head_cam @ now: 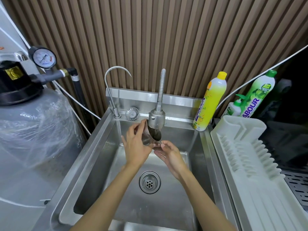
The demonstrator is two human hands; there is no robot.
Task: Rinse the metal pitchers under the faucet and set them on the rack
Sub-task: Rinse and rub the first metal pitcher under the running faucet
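- Of the person, only two arms and two hands show.
- The left hand [135, 147] is bare, with slim fingers; faint ridges of knuckle and tendon mark its back.
- The right hand [171, 156] is bare too and of the same slim build; the nails on both hands are too small to make out.
- The left forearm [106, 195] comes in from the frame edge at about 7 o'clock. It is bare and smooth along all its visible length, narrowing to the wrist.
- The right forearm [205, 202] comes in from about 5 o'clock, equally bare from edge to wrist.
- Both forearms look broad at the bottom edge and taper toward the hands.
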